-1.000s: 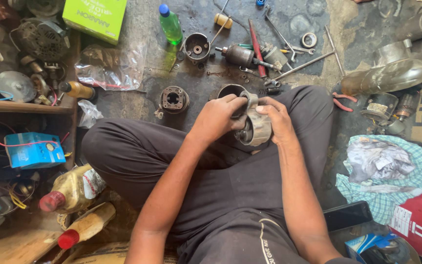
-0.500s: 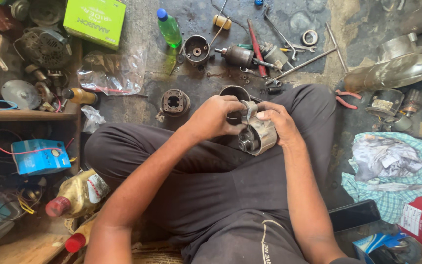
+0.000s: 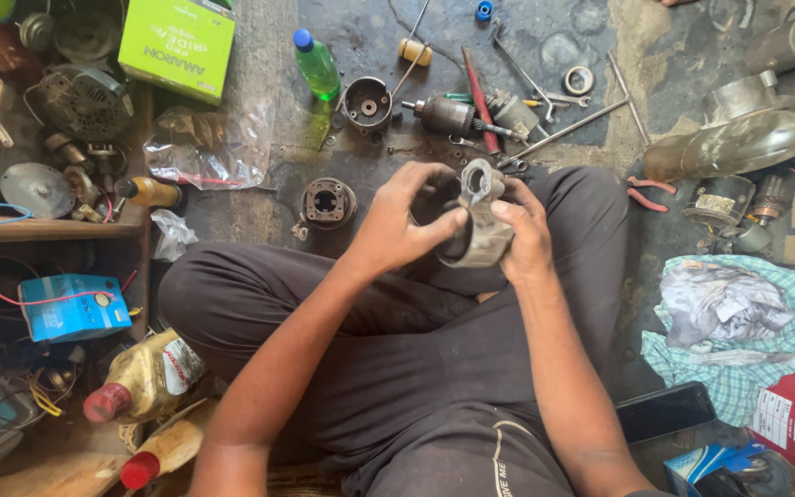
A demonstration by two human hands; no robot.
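I sit cross-legged on the floor and hold a grey metal motor housing [image 3: 480,221] over my lap with both hands. My left hand [image 3: 399,225] grips its left side, fingers curled over the top. My right hand [image 3: 526,235] clasps the right side, thumb on the casing. The housing's narrow nose end points up and away from me. Just beyond my knees lie a round dark motor part [image 3: 327,202], a cup-shaped end cap [image 3: 367,101] and a motor armature [image 3: 453,116].
Around me lie a green bottle [image 3: 316,64], a green box [image 3: 177,46], a plastic bag [image 3: 209,147], a red-handled screwdriver [image 3: 478,97], wrenches [image 3: 558,133], red pliers [image 3: 646,191], oil bottles [image 3: 144,377], a blue box [image 3: 74,306], a checked cloth [image 3: 738,322] and a phone [image 3: 664,412].
Both hands have turned the housing so its narrow end now points up, and lifted it slightly. The camera view has shifted a little.
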